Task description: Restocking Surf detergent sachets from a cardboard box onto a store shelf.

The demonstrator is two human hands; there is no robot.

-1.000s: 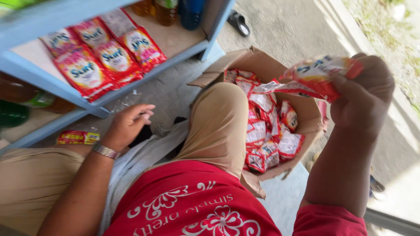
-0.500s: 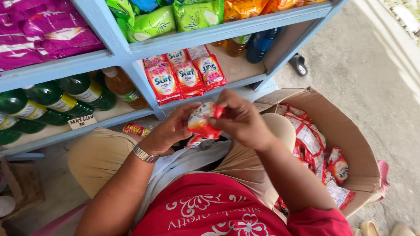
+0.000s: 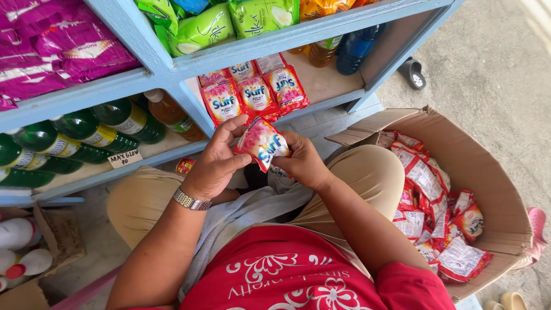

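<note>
Since the frame 0.5 s ago both hands have drawn the sachet a bit higher and closer to the shelf, and the view has tipped up so more of the shelving shows. Going L to R: purple packs point(image 3: 51, 54) sit on the top-left shelf, w/ green bottles point(image 3: 74, 135) lying on the shelf below them. Next, the left hand point(image 3: 215, 163), wristwatch on, pinches the left edge of the red-and-pink sachet point(image 3: 263, 143) between thumb and fingers. That sachet is held in the air just in front of the blue shelf point(image 3: 172, 69), directly below a row of matching sachets point(image 3: 255, 95) standing upright on the shelf board. Right hand point(image 3: 301, 163) is curled round the sachet's lower right side, thumb on top; it may be holding more sachets underneath, but the view there is too crowded to tell. Further right, an open cardboard box point(image 3: 488, 189) on the floor holds a heap of the same kind of sachets, just beside the person's right knee. To do this step well, in my judgement: keep the grip at the edges, square the pack upright, and face it the same way as the shelved row.
</note>
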